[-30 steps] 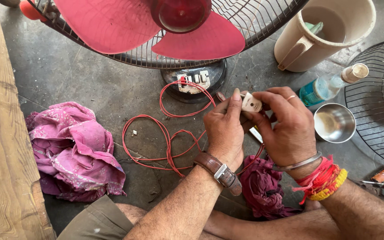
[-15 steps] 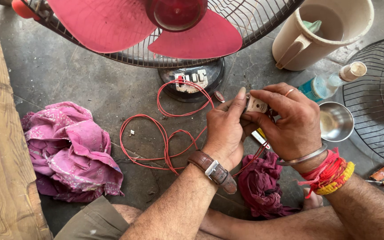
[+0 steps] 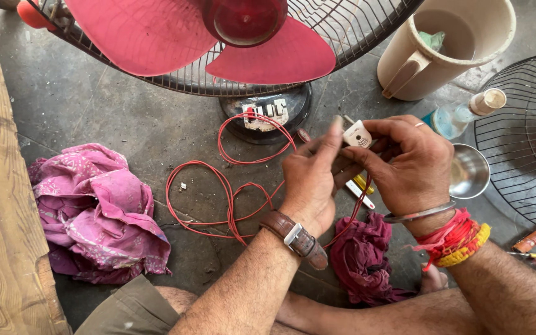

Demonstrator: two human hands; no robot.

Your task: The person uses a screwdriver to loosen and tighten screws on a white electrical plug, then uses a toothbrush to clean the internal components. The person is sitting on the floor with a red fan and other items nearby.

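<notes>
Both hands meet above the grey floor (image 3: 94,118), in front of the fan (image 3: 231,43) with pink blades. The right hand (image 3: 407,164) holds a small white plug (image 3: 357,133) between thumb and fingers, closed tight on it. The left hand (image 3: 310,180), with a brown watch at the wrist, has its fingers pressed narrow against the same plug from the left side. A thin red wire (image 3: 218,186) lies in loops on the floor and runs up towards the hands. On the fan base (image 3: 268,115) sits a small white label with red marks. A beige jug (image 3: 442,46) stands at the upper right, a clear bottle (image 3: 460,115) with a blue label beside it, and a pink cloth (image 3: 94,211) lies at the left.
</notes>
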